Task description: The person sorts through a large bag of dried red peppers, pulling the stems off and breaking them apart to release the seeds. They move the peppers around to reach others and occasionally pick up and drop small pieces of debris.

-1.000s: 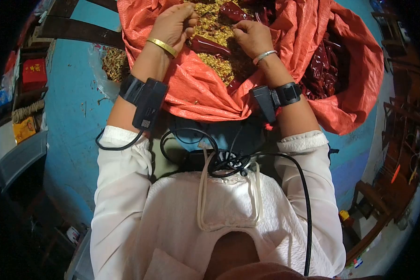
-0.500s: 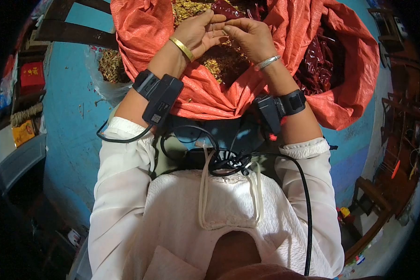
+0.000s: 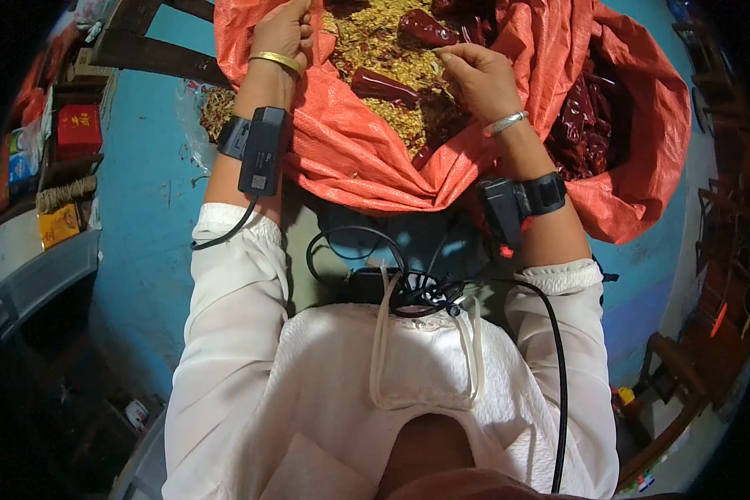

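A red woven sack lies open at the top, its rim [image 3: 367,171] folded outward. Yellow seeds [image 3: 383,37] and dark red dried chilies [image 3: 383,87] show inside it. My left hand [image 3: 282,35], with a gold bracelet, is over the sack's left side, fingers curled closed; whatever they hold, if anything, is hidden. Above the sack's contents, my right hand [image 3: 481,83], with a silver bracelet, has thumb and forefinger pinched together near a chili; anything in the pinch is too small to make out.
More dark red chilies [image 3: 587,112] fill a second red sack opening on the right. A clear plastic bag [image 3: 200,137] with dried stems is at the left, beside dark wooden bars [image 3: 154,57]. Black cables [image 3: 550,350] cross my lap and right sleeve.
My hands, close together before, have moved apart; the left went left and up, the right slightly right and down. More seeds and chilies show between them. The whole view has shifted slightly.
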Demonstrator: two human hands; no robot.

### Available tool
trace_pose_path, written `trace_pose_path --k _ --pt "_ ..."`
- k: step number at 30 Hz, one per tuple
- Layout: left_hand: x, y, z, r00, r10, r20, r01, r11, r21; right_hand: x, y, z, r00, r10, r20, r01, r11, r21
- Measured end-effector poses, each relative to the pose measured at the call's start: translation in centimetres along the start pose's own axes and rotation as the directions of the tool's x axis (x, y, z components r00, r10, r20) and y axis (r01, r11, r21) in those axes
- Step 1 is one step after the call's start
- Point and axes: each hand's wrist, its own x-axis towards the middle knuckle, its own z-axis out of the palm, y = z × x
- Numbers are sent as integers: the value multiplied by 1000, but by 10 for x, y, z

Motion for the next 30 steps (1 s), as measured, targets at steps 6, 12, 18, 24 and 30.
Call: trace_pose_path --k 6,12,18,24,30 --pt "1 -26 21 902 334 274 -341 159 927 5 23 2 982 -187 3 183 956 -228" --pt "-2 -19 27 948 293 122 -53 -234 971 3 24 -1 988 -157 1 153 958 -242" --pt "-7 -16 37 980 174 98 -1 -487 874 -6 12 -5 994 -106 17 107 954 -279" --pt "-9 -4 29 971 169 167 -94 -372 923 -2 13 -10 988 -139 63 151 943 -296" --pt "-35 18 16 938 -4 345 -124 929 349 5 15 1 992 -127 13 125 954 -272"
